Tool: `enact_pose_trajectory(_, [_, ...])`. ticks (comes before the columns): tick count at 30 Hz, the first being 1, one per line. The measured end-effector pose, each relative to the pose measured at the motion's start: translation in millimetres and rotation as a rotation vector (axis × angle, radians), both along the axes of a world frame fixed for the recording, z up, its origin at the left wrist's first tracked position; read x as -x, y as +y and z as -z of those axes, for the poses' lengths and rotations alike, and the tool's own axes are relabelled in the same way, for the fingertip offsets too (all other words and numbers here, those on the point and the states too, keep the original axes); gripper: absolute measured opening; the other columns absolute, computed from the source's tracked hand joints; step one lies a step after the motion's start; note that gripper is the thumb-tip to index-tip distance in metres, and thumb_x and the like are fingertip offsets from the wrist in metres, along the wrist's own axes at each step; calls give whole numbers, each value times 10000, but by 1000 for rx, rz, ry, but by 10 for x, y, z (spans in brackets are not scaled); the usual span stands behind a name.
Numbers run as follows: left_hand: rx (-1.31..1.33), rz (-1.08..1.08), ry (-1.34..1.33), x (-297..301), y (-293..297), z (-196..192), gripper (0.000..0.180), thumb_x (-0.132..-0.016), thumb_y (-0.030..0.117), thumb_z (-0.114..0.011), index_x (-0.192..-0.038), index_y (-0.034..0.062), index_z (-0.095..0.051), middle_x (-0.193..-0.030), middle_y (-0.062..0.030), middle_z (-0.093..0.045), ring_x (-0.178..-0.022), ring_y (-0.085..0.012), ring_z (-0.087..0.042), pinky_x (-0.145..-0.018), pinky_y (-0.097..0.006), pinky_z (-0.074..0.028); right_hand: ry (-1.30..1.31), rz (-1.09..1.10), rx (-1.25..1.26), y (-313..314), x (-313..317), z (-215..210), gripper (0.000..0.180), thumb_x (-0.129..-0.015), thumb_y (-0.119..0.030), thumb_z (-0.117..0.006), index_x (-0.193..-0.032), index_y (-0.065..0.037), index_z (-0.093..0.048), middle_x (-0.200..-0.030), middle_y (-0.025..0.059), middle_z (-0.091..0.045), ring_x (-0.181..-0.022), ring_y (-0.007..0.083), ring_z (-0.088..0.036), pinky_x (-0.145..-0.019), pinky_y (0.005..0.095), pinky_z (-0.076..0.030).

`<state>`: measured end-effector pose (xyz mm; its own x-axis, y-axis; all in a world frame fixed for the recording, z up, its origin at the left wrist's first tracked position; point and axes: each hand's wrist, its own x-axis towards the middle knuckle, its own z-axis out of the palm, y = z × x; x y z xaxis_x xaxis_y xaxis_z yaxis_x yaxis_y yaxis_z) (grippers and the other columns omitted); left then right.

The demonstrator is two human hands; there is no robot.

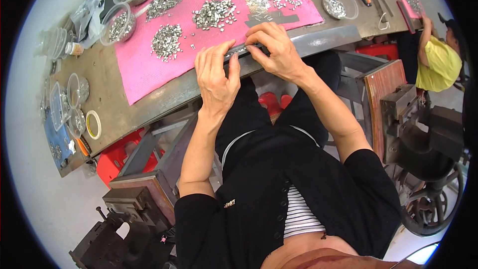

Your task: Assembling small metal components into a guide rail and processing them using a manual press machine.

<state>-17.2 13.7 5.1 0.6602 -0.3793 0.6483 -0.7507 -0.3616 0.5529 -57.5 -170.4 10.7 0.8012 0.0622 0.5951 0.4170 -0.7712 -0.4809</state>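
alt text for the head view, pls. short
Seen from above, a seated person's left hand and right hand pinch a thin dark metal strip at the edge of a workbench. Behind the hands, a pink mat holds heaps of small silvery metal parts, with clear plastic tubs alongside.

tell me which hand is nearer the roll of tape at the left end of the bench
Left. The left hand sits at the bench edge, on the same side as the roll of tape; the right hand is farther off, beyond the left hand.
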Motion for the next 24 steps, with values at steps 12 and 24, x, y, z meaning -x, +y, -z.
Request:
enact_pose_trajectory(12, [1389,626,1487,327,-14,-136,357,-1084,273,-492,-1322,18,-572,-1295,-77,-628,-1224,-189,-588,-1087,-368,-466,-160,-99,67,297,96,-416,231,-748,-38,-758,-961,-56,-670,-1065,101,-654,-1006,328,-617,-910,428,-447])
enact_pose_trajectory(24, [1439,102,946,-387,1135,-627,584,-1079,396,-455,-1434,-67,-417,-1442,-239,-498,-1386,-345,-455,-1205,-456,-349,73,188,-422,-203,125,208,88,-958,10,-612,-1030,13,-662,-989,112,-657,-930,218,-624,-862,321,-489])
